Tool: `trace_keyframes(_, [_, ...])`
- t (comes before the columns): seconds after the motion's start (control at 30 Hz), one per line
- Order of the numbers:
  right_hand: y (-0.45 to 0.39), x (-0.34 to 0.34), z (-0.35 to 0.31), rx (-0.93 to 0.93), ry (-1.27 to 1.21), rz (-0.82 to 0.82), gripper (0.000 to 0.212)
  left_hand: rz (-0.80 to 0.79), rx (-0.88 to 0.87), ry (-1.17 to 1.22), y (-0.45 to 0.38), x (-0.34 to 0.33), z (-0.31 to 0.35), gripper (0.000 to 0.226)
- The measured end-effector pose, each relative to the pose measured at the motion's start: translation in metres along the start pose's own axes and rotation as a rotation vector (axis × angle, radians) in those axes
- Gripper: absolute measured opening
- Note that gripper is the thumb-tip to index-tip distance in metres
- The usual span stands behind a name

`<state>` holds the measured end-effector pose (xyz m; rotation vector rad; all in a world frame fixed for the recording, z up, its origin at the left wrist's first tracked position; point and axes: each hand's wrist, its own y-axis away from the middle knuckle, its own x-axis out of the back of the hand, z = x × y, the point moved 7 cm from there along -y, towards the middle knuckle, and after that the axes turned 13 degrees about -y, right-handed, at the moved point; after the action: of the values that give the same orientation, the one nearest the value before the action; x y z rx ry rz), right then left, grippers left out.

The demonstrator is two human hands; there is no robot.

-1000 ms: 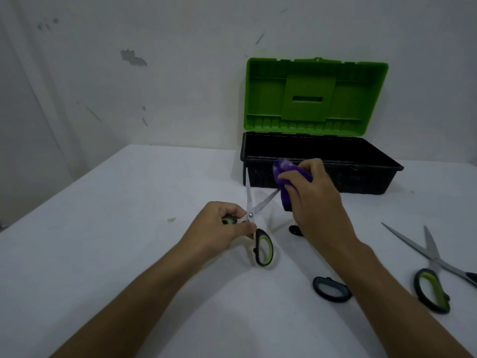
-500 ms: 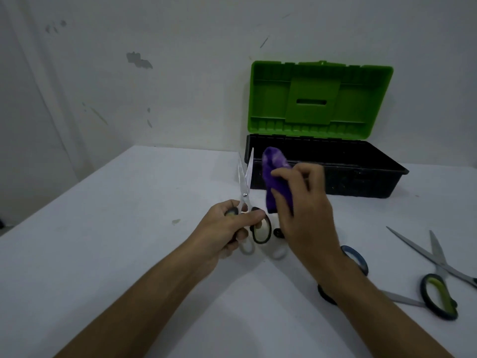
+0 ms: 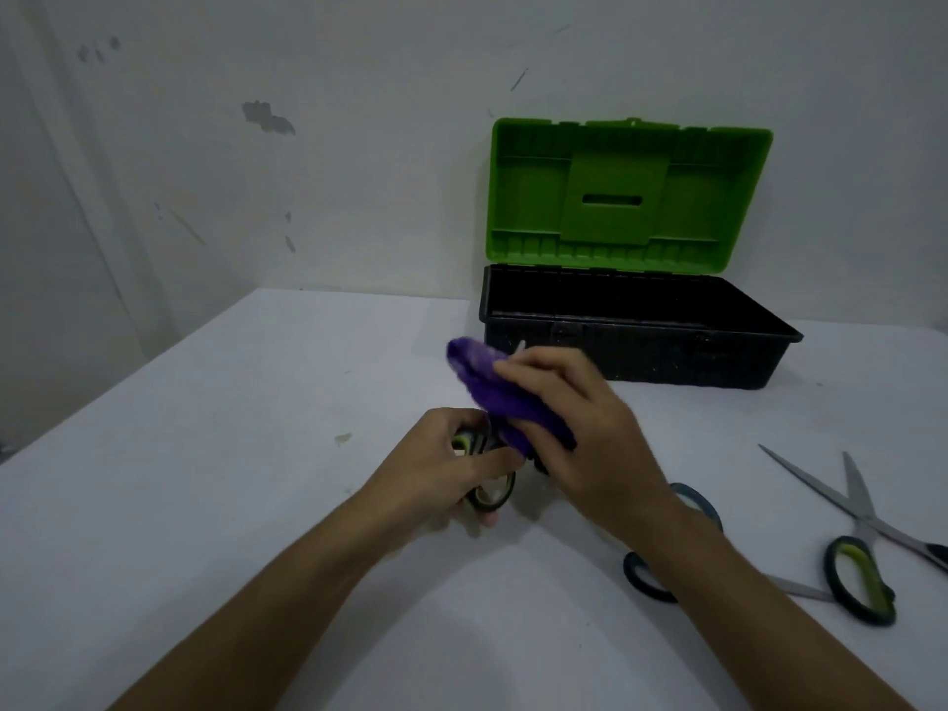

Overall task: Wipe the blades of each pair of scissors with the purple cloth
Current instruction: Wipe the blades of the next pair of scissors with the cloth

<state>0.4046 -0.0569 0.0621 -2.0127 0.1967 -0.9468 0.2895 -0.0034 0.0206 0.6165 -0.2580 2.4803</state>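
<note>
Left hand (image 3: 441, 464) grips scissors (image 3: 487, 492), right hand (image 3: 579, 433) holds purple cloth (image 3: 492, 397) before open toolbox (image 3: 631, 346).

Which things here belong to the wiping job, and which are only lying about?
Belong to the job:
- purple cloth, held in the right hand
- green-handled scissors, held in the left hand
- open green-handled scissors on the table
- blue-handled scissors, partly hidden by the right arm

Lying about:
- toolbox, with its green lid open
- white table

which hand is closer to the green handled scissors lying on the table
Right. The right hand sits left of the green-handled scissors; the left hand is farther left again, gripping another pair.
</note>
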Motion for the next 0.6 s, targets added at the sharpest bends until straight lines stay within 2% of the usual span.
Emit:
trace_keyframes(0.07, [0.003, -0.010, 0.005, -0.011, 0.007, -0.105, 0.044, 0.007, -0.056, -0.069, 0.000, 0.001, 0.003, 0.015])
trace_keyframes(0.13, [0.003, -0.009, 0.012, -0.011, 0.035, -0.118, 0.042, -0.011, -0.099, -0.099, 0.000, 0.002, 0.006, 0.014])
trace_keyframes(0.33, [0.001, 0.031, 0.043, -0.113, 0.218, 0.127, 0.043, -0.072, -0.065, -0.118, 0.003, -0.003, 0.006, 0.018])
trace_keyframes(0.4, [0.004, 0.047, 0.046, -0.157, 0.253, 0.233, 0.045, -0.065, -0.055, -0.134, 0.002, -0.003, 0.004, 0.017])
trace_keyframes(0.47, [0.004, 0.052, 0.038, -0.124, 0.225, 0.265, 0.045, -0.027, -0.053, -0.141, -0.002, -0.002, 0.001, 0.025])
trace_keyframes(0.6, [0.005, 0.013, 0.011, 0.014, 0.084, -0.023, 0.045, 0.065, -0.112, -0.189, -0.003, 0.006, 0.002, 0.035])
